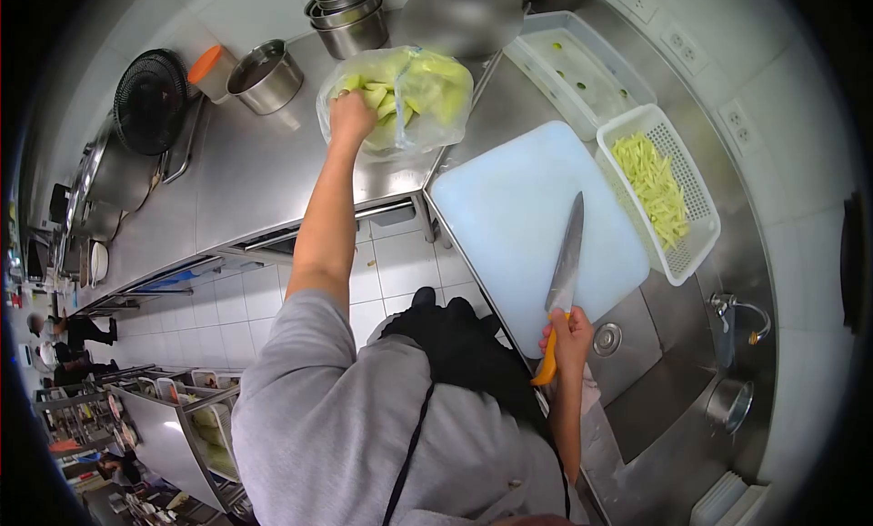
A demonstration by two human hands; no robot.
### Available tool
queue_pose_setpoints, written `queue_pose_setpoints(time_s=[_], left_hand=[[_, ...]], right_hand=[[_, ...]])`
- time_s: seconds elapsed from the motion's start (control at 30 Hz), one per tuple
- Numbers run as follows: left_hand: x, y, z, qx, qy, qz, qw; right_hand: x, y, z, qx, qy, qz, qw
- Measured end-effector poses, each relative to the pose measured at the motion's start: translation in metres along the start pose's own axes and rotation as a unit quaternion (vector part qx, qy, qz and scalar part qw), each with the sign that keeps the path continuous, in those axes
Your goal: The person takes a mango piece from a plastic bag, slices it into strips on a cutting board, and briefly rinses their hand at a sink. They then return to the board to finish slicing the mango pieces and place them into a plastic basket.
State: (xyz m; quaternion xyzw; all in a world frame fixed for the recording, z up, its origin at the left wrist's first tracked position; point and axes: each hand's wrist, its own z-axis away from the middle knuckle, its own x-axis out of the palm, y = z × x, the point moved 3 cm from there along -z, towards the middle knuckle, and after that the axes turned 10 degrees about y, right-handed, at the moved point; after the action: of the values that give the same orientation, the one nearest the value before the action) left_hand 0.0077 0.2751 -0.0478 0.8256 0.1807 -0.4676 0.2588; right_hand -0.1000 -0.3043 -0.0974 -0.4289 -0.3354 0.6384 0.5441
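My left hand (353, 117) reaches into the mouth of a clear plastic bag (455, 117) filled with pale green vegetable pieces (382, 99). Its fingers curl in among the pieces at the bag's left side, and what they hold is hidden. My right hand (571, 337) grips the yellow handle of a large kitchen knife (567, 260). The blade lies over the white cutting board (500, 217), its tip pointing away from me. Beside the board's right edge, a white perforated basket (698, 226) holds many thin-cut green strips (653, 185).
A sink (655, 390) with a faucet (741, 306) lies right of the board. Behind the basket is a clear lidded plastic container (582, 76). Steel pots (349, 26), another pot (265, 76) and an orange-lidded container (214, 71) line the back counter. Other people are far left.
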Motion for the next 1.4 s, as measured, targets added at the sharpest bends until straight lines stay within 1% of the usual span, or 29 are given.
queue_pose_setpoints(time_s=[0.1,0.2,0.3,0.4,0.5,0.6,0.63,0.7,0.73,0.8,0.87,0.9,1.0,1.03,1.07,1.1,1.13,1.17,1.2,1.27,1.3,1.33,1.4], left_hand=[[0.000,-0.007,0.010,0.003,-0.025,-0.032,0.999],[0.002,-0.001,0.011,-0.001,-0.004,-0.070,0.998],[0.002,0.005,-0.005,-0.001,-0.047,-0.086,0.995],[-0.010,0.005,-0.020,-0.089,-0.103,0.011,0.991],[-0.012,-0.012,-0.019,-0.168,-0.010,0.157,0.973],[-0.011,-0.022,-0.009,-0.225,0.030,0.247,0.942],[-0.012,-0.024,-0.005,-0.259,0.060,0.344,0.900],[-0.019,-0.022,-0.003,-0.311,0.117,0.526,0.783],[-0.026,-0.019,-0.002,-0.299,0.145,0.600,0.728],[-0.047,-0.013,0.001,-0.270,0.197,0.728,0.598],[-0.088,0.025,0.019,-0.250,0.099,0.792,0.548],[-0.098,0.046,0.031,-0.240,0.043,0.820,0.518],[-0.081,0.102,0.067,-0.244,-0.139,0.815,0.507],[-0.063,0.119,0.083,-0.241,-0.203,0.801,0.508],[-0.046,0.137,0.101,-0.249,-0.263,0.773,0.520],[-0.033,0.155,0.121,-0.254,-0.322,0.742,0.530],[-0.025,0.171,0.135,-0.181,-0.348,0.687,0.612],[-0.019,0.186,0.148,-0.102,-0.365,0.626,0.682],[-0.015,0.199,0.162,-0.019,-0.375,0.557,0.741],[-0.022,0.217,0.167,0.198,-0.388,0.472,0.767],[-0.022,0.223,0.168,0.303,-0.383,0.420,0.765],[-0.017,0.228,0.170,0.354,-0.370,0.399,0.760],[-0.018,0.231,0.176,0.385,-0.278,0.369,0.799]], right_hand=[[0.002,-0.003,0.002,0.000,0.010,-0.008,1.000],[0.000,-0.001,0.002,-0.013,0.000,-0.011,1.000],[0.001,-0.004,0.004,-0.001,0.009,-0.018,1.000],[0.002,-0.003,0.004,0.006,0.009,-0.029,1.000],[0.002,-0.003,0.005,0.016,0.023,-0.021,0.999],[0.003,-0.003,0.005,0.015,0.022,-0.027,0.999],[0.001,-0.002,0.006,0.017,0.021,-0.023,0.999],[0.002,-0.004,0.004,0.017,0.020,-0.019,0.999],[0.003,-0.005,0.004,0.015,0.022,-0.020,0.999],[0.003,-0.006,0.005,0.014,0.027,-0.019,0.999],[0.003,0.000,0.001,0.007,0.017,-0.024,1.000],[0.001,0.002,0.001,0.005,0.018,-0.027,0.999],[0.003,-0.008,0.005,0.026,0.035,0.001,0.999],[0.003,-0.010,0.007,0.031,0.041,0.001,0.999],[0.001,0.000,0.002,0.026,0.033,-0.009,0.999],[0.002,-0.007,0.006,0.049,0.031,-0.011,0.998],[0.001,-0.008,0.006,0.061,0.018,-0.022,0.998],[0.001,-0.008,0.007,0.055,0.020,-0.027,0.998],[0.001,-0.008,0.008,0.048,0.020,-0.029,0.998],[0.000,-0.006,0.010,0.032,0.019,-0.029,0.999],[0.000,-0.007,0.012,0.024,0.017,-0.025,0.999],[-0.001,-0.006,0.016,0.016,0.012,-0.021,1.000],[-0.002,-0.009,0.021,-0.006,0.020,0.028,0.999]])
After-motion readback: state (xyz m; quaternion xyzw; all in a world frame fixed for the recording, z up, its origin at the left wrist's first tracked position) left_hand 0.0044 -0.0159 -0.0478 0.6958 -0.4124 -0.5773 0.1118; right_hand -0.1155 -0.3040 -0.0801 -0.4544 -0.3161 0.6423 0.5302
